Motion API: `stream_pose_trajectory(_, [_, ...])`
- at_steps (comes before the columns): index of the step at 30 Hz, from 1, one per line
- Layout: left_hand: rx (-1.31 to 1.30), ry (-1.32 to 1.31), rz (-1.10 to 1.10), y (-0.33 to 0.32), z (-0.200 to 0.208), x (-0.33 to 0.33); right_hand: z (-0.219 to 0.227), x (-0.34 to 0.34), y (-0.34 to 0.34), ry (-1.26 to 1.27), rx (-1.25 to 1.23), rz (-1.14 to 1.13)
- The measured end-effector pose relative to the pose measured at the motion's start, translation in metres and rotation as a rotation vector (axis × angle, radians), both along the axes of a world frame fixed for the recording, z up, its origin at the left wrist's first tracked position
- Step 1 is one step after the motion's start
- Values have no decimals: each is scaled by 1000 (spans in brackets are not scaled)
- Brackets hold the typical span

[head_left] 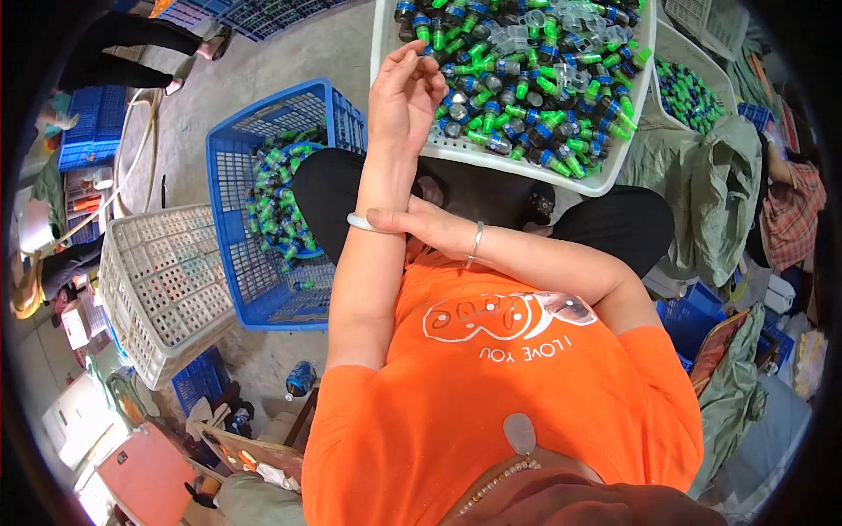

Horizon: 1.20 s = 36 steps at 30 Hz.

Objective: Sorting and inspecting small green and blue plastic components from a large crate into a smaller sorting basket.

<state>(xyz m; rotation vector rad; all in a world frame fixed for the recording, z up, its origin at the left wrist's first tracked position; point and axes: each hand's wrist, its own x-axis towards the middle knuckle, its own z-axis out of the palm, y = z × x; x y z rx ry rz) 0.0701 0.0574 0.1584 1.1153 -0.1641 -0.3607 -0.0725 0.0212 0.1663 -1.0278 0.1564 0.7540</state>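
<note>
My left hand is raised palm up at the near left corner of a white plastic crate. Its fingers are loosely bent, with nothing visible in them. My right hand reaches across my body and wraps round my left forearm, the thumb lying over a pale bangle. In the crate lies a heap of small dark bottle-shaped pieces with blue bands and bright green tips. Several clear plastic pieces rest on top of the heap.
At my left stands a blue crate with more green-tipped pieces in it. Beside it is a white perforated crate. Another white crate with similar pieces stands far right, near green sheeting. A person's legs show at upper left.
</note>
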Motion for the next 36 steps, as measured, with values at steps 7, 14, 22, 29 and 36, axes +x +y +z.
stream_pose_trajectory(7, [600, -255, -21, 9, -49, 19, -45, 9, -54, -637, -714, -1])
stream_pose_trajectory(14, [1440, -941, -231, 12, -86, 26, -92, 79, -90, -845, -1508, -88])
stream_pose_trajectory(22, [1576, -938, -514, 9, -90, 25, -96, 90, -93, -768, -1658, 154])
stream_pose_trajectory(29, [1598, -930, -526, 13, -96, 26, -47, 45, -141, -641, -1354, -213])
stream_pose_trajectory(36, [1048, -647, -95, 16, -68, 7, -40, 4, -154, -609, -1158, -478])
